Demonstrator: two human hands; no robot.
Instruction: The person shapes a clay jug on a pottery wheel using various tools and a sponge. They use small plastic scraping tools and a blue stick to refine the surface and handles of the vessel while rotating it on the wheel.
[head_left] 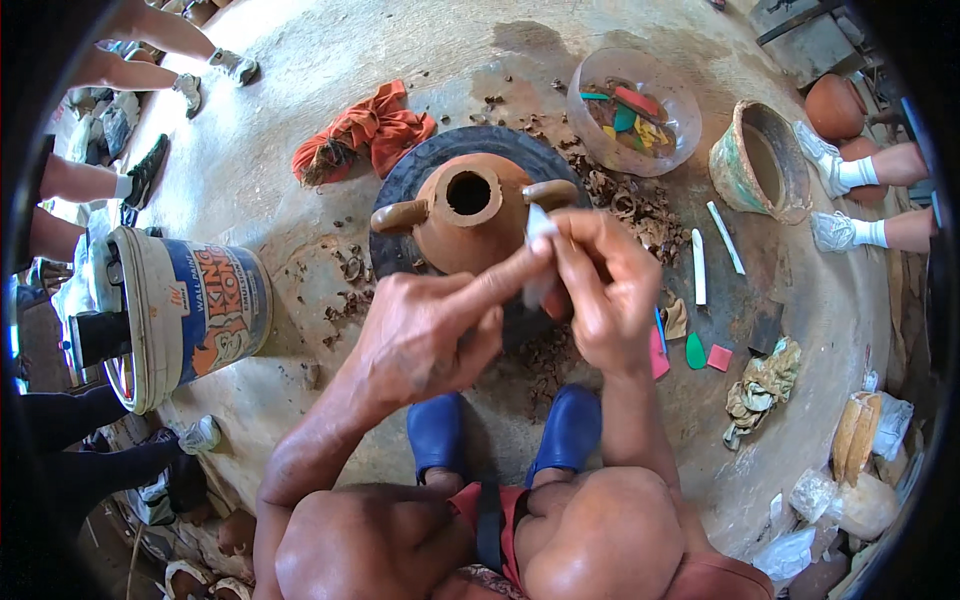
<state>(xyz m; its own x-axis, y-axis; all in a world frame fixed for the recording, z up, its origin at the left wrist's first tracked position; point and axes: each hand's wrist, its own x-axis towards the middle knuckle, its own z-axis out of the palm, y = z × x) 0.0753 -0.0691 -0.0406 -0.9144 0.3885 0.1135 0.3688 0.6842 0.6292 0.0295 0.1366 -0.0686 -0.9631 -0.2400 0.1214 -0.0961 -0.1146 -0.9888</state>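
Observation:
In front of my knees a brown clay jar (pixel 455 222) stands upright with its round mouth facing up and a handle on each side. It rests on a dark round wheel head (pixel 400 160). Above the jar's right side my right hand (pixel 605 285) pinches a thin, whitish, partly see-through piece (pixel 538 222). My left hand (pixel 425 335) reaches across with its index finger stretched against that piece and its other fingers curled. Motion blurs the lower part of the piece, and my hands hide the near side of the jar.
Clay shavings (pixel 630 205) lie around the wheel. A clear basin (pixel 635 112) with colourful tools, a crusted bucket (pixel 762 165), white sticks (pixel 698 267) and a green scraper (pixel 696 351) are on the right. An orange cloth (pixel 370 135) and a paint bucket (pixel 190 315) are left. People stand both sides.

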